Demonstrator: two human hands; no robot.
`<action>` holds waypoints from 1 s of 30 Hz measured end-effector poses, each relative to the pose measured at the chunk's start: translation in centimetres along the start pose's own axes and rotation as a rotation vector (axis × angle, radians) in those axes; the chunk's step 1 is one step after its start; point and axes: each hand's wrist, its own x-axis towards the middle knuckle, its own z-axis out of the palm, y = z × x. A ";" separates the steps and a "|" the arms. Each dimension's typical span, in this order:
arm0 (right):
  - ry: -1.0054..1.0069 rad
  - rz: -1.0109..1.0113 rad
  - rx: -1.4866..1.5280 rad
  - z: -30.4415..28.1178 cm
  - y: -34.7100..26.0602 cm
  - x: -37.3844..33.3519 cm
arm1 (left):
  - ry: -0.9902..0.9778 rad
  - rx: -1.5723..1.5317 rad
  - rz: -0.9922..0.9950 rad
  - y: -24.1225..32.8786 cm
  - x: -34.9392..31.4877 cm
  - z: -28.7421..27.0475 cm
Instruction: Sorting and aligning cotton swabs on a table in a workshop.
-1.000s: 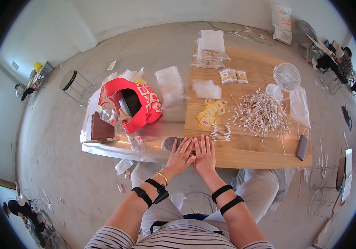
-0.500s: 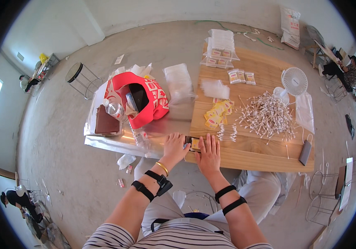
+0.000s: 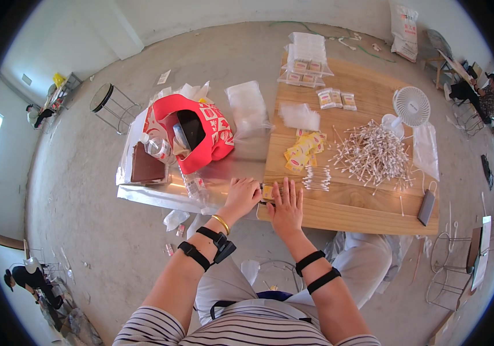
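Note:
A small packet with a yellow card lies at the front edge of the wooden table, between my hands. My left hand is closed at its left end, fingers curled and pressed together. My right hand lies flat over its right end, fingers stretched out; the palm hides part of it. Just beyond my right fingertips is a row of cotton swabs, beside several yellow cards. Farther right spreads a large heap of cotton swabs.
Left: red bag, plastic bottle, brown box, clear bags. Back: stacked filled packs, three small packs. Right: white fan, grey power bank. A stool stands on the floor; people sit farther off.
My left hand's fingers have curled in more at the packet's left end. My right hand has shifted slightly left over the packet, hiding more of it. The view has tilted a little.

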 end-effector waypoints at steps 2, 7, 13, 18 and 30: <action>-0.033 0.012 0.001 -0.1 -0.3 0.1 | 0.015 -0.015 -0.006 0.0 -0.2 0.1; -0.072 -0.023 0.003 -0.6 -0.5 0.2 | 0.094 -0.044 -0.022 0.1 -0.7 0.1; -0.083 -0.024 -0.045 1.4 -3.4 1.2 | 0.059 -0.050 -0.039 0.6 -0.3 0.4; -0.069 0.036 0.108 -0.3 -2.6 0.9 | 0.199 -0.120 -0.160 -1.0 -0.7 -0.4; -0.176 -0.021 -0.008 -0.1 -2.3 1.5 | 0.202 -0.500 -0.535 -4.1 -1.6 3.3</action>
